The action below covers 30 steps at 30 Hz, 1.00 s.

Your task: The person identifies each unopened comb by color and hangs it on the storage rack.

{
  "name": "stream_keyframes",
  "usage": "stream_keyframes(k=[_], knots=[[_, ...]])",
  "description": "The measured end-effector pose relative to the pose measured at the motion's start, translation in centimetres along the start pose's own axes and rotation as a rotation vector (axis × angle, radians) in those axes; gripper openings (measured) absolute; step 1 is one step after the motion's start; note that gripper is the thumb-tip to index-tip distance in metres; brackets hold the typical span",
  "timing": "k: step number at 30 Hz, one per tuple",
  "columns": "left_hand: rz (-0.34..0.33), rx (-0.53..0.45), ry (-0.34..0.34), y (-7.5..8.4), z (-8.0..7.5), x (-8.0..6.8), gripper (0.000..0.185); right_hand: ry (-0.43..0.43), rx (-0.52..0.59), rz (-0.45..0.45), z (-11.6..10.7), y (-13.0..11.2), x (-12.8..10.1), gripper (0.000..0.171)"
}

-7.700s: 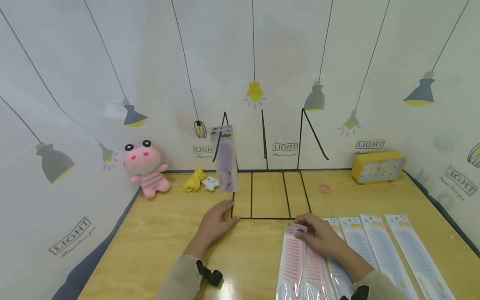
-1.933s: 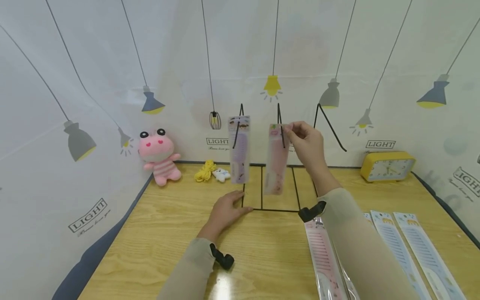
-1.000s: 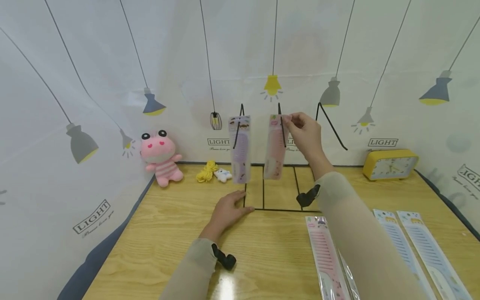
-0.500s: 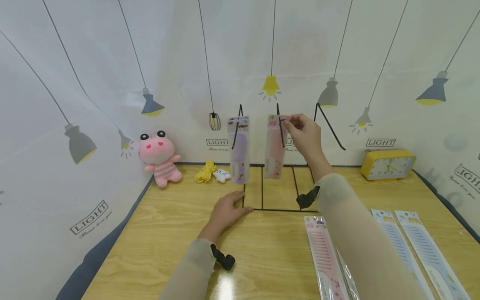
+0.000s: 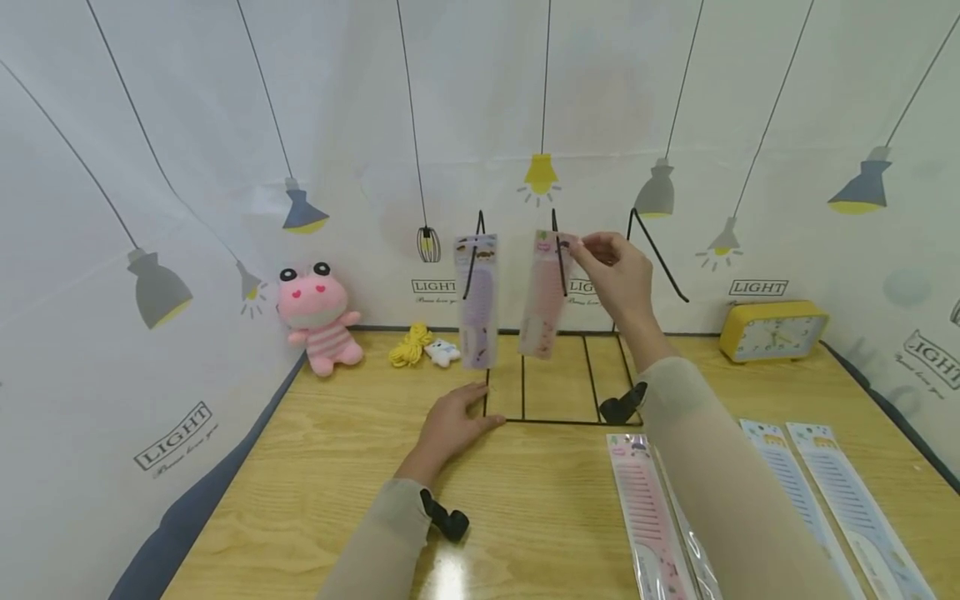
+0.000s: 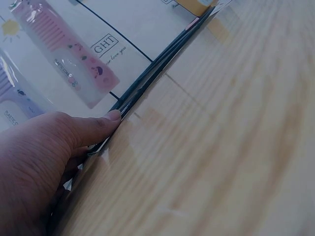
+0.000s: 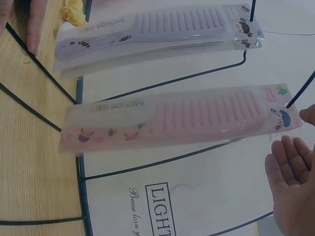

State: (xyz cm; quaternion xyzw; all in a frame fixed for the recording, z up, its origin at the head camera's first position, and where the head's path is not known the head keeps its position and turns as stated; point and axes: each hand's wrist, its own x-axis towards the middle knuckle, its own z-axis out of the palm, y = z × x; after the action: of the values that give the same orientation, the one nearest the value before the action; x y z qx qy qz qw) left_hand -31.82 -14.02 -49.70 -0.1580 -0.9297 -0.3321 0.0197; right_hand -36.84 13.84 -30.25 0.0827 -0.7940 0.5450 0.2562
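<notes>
Clock read in the head view, with the hung pink packet (image 5: 542,300) at its centre.

Item: right hand (image 5: 621,271), at 2 o'clock; thumb and forefinger meet the packet's upper corner. We cannot tell whether they pinch the plastic or merely touch it.

Item: the hung pink packet, tilted, foot toward 7 o'clock; its header appears threaded on the middle hook (image 5: 561,267).

Item: left hand (image 5: 452,423), at 7 o'clock; thumb laid along the near corner of the black rack (image 5: 562,422), fingers extended, grasping nothing that we can see.

Risks, in our judgement: a tug on the corner could tear the header hole or draw the packet off the hook's free tip; a sideways swing could knock the purple packet (image 5: 480,308) at 9 o'clock; lifting the left hand while the right one pulls could tip or drag the rack; the right sleeve (image 5: 720,467), low over the stock, could sweep packets askew.

Containers: clear plastic sleeves throughout. Hung pink packet: one pink comb (image 7: 211,113). Purple packet, on the left hook (image 5: 469,275): one purple comb (image 7: 182,24). Second pink packet (image 5: 651,517), flat on the table (image 5: 315,492) at 5 o'clock: similarly filled. Beside it, a sliver of another packet (image 5: 695,546), contents hidden from us. Inner blue packet (image 5: 787,467) and outer blue packet (image 5: 843,492), at 4 o'clock: blue combs visible within.
</notes>
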Motion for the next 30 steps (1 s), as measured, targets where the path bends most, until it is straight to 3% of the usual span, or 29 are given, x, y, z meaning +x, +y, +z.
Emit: stream_keyframes(k=[7,18,30], knots=[[-0.005,-0.016,0.003,0.3,0.2,-0.2,0.073,-0.005,0.01,-0.005,-0.9,1.0,-1.7,0.05],[-0.002,-0.031,0.007,0.4,0.2,-0.3,0.074,-0.045,0.065,0.068,-2.9,2.8,-6.2,0.044],[0.0,-0.031,0.015,0.3,-0.1,-0.3,0.074,-0.117,0.016,0.097,-5.1,3.7,-8.8,0.047]])
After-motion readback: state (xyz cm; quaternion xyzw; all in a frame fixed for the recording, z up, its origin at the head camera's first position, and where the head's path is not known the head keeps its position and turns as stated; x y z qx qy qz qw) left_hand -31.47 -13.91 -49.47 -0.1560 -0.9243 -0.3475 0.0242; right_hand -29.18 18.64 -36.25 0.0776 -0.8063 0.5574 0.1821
